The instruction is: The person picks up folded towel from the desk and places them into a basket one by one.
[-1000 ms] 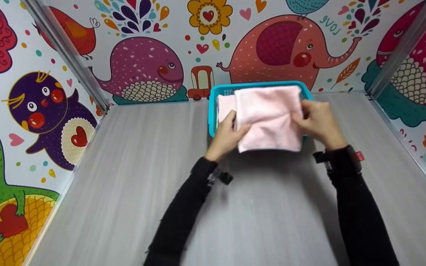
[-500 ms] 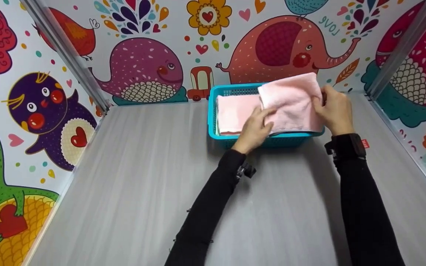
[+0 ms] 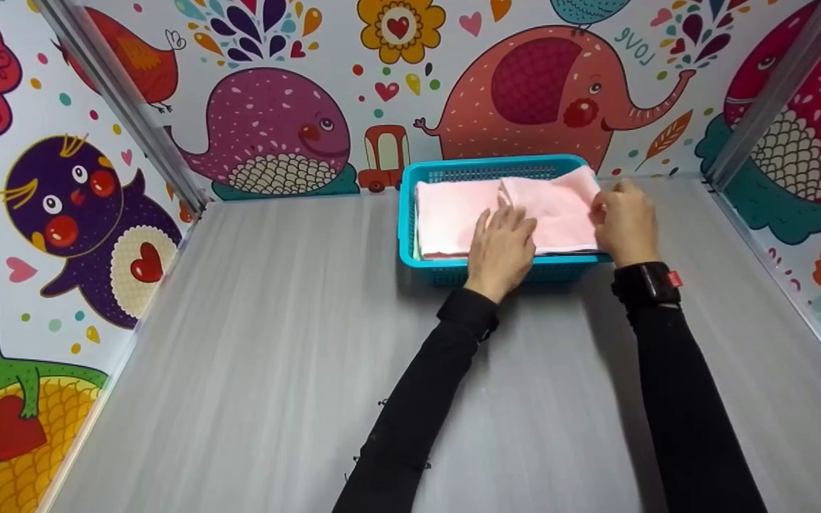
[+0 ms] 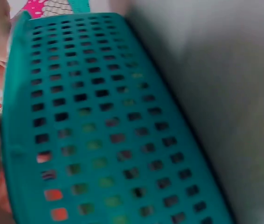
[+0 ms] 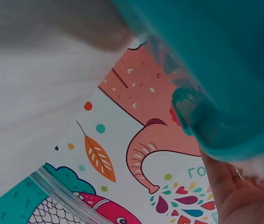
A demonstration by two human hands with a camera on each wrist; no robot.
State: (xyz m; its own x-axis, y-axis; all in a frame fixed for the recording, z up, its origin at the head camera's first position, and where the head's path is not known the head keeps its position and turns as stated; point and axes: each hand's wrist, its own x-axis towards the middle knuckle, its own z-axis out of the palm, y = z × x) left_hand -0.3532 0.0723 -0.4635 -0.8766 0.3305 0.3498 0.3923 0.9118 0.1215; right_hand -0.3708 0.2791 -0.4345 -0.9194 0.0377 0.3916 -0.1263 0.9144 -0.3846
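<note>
A turquoise plastic basket (image 3: 510, 169) stands by the back wall with two folded pink towels side by side in it. The left towel (image 3: 453, 214) lies flat. On the right one (image 3: 560, 210), the upper right corner is raised and a fold shows near its left edge. My left hand (image 3: 502, 249) reaches over the front rim, fingers spread and resting on the towels where they meet. At the basket's right end my right hand (image 3: 626, 222) pinches the right towel's edge with curled fingers. The left wrist view mostly shows the basket's perforated side (image 4: 90, 102).
A grey wood-grain tabletop (image 3: 275, 342) spreads in front and to both sides. Walls printed with cartoon animals (image 3: 279, 135) enclose the back, left and right, with metal corner strips (image 3: 129, 107). Other coloured items show dimly through the basket's holes in the left wrist view.
The right towel has come over the basket's right half and down into it, beside the left towel. My left hand has moved right and flattened onto the cloth. My right hand has lowered.
</note>
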